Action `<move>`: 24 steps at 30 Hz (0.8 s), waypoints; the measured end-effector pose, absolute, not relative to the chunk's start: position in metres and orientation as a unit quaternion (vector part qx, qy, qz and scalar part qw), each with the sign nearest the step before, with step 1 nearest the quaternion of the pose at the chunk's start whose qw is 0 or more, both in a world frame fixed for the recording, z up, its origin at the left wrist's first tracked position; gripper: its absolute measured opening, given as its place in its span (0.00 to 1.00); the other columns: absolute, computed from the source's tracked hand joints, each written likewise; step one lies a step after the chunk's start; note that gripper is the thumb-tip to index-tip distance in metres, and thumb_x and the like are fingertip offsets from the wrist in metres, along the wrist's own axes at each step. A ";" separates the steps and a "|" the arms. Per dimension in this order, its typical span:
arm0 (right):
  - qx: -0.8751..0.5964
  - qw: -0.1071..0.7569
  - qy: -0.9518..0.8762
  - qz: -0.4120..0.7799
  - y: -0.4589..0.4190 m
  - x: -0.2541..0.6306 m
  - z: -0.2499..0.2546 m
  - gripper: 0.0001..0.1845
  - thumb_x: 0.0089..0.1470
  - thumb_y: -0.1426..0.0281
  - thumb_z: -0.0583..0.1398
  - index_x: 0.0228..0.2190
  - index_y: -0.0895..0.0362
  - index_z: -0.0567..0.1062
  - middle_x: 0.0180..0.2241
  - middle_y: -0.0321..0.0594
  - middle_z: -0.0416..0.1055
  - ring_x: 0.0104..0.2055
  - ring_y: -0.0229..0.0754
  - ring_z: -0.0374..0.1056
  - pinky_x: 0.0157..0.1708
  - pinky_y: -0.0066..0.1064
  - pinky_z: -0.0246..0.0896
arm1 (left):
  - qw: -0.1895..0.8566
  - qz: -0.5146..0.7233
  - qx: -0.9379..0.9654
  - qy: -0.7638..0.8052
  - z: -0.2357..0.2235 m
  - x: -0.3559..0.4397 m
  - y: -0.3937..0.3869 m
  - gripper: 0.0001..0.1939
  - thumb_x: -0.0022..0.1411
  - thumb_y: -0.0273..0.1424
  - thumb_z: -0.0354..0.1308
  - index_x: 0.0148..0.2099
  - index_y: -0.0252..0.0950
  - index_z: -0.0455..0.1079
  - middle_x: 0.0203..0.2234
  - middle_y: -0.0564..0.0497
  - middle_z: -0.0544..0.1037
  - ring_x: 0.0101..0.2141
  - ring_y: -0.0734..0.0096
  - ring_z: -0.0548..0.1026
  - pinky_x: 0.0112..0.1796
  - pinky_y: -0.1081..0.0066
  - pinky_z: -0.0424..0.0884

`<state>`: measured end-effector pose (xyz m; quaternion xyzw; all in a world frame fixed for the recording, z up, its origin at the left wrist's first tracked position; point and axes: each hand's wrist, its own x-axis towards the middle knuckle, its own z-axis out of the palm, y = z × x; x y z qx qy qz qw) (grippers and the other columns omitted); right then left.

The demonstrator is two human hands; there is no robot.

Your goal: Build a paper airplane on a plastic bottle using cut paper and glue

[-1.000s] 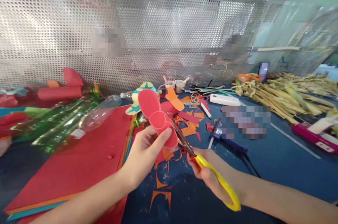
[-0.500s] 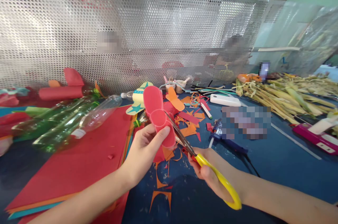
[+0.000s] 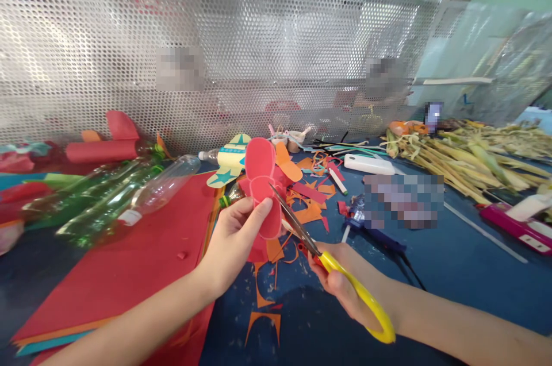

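Observation:
My left hand [image 3: 235, 234] pinches a red paper cutout [image 3: 260, 159] between thumb and fingers, its rounded lobes standing upright. Drawn outlines show on its face. My right hand [image 3: 345, 274] grips a pair of scissors [image 3: 357, 291] with yellow and red handles. Their dark blades point up and left, with the tips at the cutout's right edge near its narrow middle. Just behind the cutout lie an orange paper shape [image 3: 288, 162] and a plastic bottle dressed in pale yellow paper [image 3: 230, 157] with blue stars.
Red paper sheets [image 3: 142, 262] are stacked at left, with green and clear bottles [image 3: 166, 185] beyond. Orange scraps [image 3: 264, 320] litter the blue table. A glue gun [image 3: 360, 211], a white marker [image 3: 337, 181] and dried husks [image 3: 448, 153] lie to the right. A perforated screen [image 3: 259, 56] stands behind.
My left hand has turned the red cutout more upright, and its top has shifted right. The scissors and my right hand have stayed nearly in place.

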<state>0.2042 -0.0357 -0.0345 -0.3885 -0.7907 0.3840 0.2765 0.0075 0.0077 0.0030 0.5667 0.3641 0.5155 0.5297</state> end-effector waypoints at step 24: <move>-0.380 0.280 -0.799 0.373 -0.038 0.200 -0.026 0.35 0.52 0.37 0.36 0.25 0.56 0.58 0.21 0.31 0.52 0.20 0.33 0.46 0.19 0.29 0.42 | 0.523 0.516 0.565 0.376 0.007 0.005 0.007 0.12 0.58 0.38 0.57 0.28 0.36 0.73 0.19 0.52 0.76 0.23 0.69 0.74 0.31 0.70 0.69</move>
